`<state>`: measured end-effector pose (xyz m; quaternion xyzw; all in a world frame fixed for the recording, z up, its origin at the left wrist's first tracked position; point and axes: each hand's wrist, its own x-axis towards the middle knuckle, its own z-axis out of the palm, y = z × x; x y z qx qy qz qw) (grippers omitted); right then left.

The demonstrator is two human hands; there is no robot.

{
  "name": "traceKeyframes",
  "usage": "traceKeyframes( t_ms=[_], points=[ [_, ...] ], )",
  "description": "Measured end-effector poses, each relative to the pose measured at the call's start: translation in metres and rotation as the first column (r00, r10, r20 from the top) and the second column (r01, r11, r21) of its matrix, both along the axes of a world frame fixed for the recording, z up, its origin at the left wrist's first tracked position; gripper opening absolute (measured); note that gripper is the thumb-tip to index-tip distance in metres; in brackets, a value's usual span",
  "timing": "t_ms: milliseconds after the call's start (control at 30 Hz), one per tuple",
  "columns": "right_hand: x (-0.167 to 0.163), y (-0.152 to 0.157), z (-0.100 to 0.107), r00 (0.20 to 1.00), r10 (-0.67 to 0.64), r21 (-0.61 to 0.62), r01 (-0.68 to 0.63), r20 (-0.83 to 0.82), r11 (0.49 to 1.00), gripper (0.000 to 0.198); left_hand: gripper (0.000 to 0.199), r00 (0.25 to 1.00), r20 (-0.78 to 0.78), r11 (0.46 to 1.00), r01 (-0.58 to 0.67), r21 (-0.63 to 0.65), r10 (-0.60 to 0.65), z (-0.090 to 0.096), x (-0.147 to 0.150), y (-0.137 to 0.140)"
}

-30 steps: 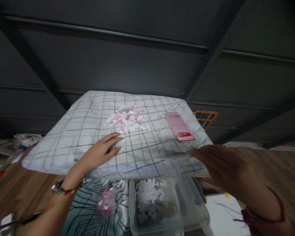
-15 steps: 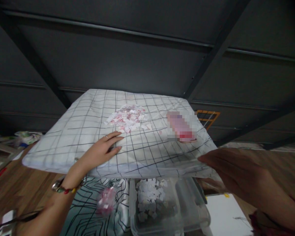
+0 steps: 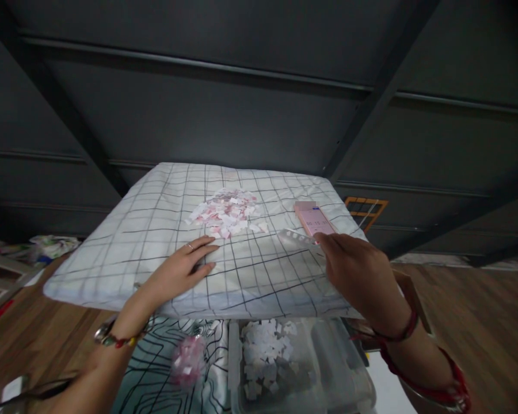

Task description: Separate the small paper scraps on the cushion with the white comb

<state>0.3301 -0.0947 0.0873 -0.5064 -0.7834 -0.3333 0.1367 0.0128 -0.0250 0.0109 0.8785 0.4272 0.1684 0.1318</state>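
My left hand (image 3: pixel 185 267) lies on the white checked cloth (image 3: pixel 164 218), fingers stretched out and a little apart, holding nothing. Just beyond its fingertips is a loose pile of white and pink paper scraps (image 3: pixel 227 213). My right hand (image 3: pixel 358 270) is closed over the right side of the cloth, pinching a thin pale strip with a row of light round spots (image 3: pixel 296 236). The strip points left toward the scraps; its exact kind is unclear. Behind my right fingers lies a pink phone (image 3: pixel 314 219) with a timer on its screen, partly covered by the hand.
Below the cloth's near edge stands a clear plastic bin (image 3: pixel 302 374) holding white paper scraps (image 3: pixel 265 351). To its left, a clear bag of pink scraps (image 3: pixel 187 359) rests on patterned green fabric (image 3: pixel 151 368). A dark panelled wall (image 3: pixel 207 109) rises behind the cloth.
My right hand has moved left and forward over the cloth from its right edge, and the pale strip now shows in its fingers. My left hand stays in place.
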Motion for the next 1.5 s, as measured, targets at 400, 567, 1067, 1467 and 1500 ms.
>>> traceKeyframes(
  t_ms=[400, 567, 1067, 1467, 1500],
  points=[
    [-0.015, 0.016, 0.007, 0.999, -0.050, -0.058, 0.049, -0.018, 0.997, 0.029, 0.050, 1.000, 0.000, 1.000, -0.008, 0.012, 0.008, -0.002, -0.001, 0.000],
    [-0.012, 0.011, 0.006, 0.998, 0.041, -0.034, -0.042, -0.047, 0.999, 0.027, 0.050, 1.000, -0.001, 1.000, 0.004, 0.004, -0.004, -0.001, -0.001, 0.000],
    [-0.008, 0.007, 0.007, 0.991, 0.131, 0.001, -0.131, -0.038, 0.991, 0.029, 0.048, 1.000, 0.009, 1.000, 0.013, 0.020, -0.014, -0.002, 0.000, 0.000],
    [-0.011, 0.024, 0.007, 0.999, -0.049, -0.098, 0.048, -0.008, 0.994, 0.028, 0.050, 1.000, 0.003, 1.000, 0.013, 0.021, -0.013, -0.001, 0.000, 0.000],
    [-0.009, 0.023, 0.008, 0.998, -0.067, -0.088, 0.066, -0.002, 0.994, 0.027, 0.050, 1.000, 0.005, 1.000, 0.014, 0.019, -0.014, -0.001, 0.000, 0.000]
  ],
)
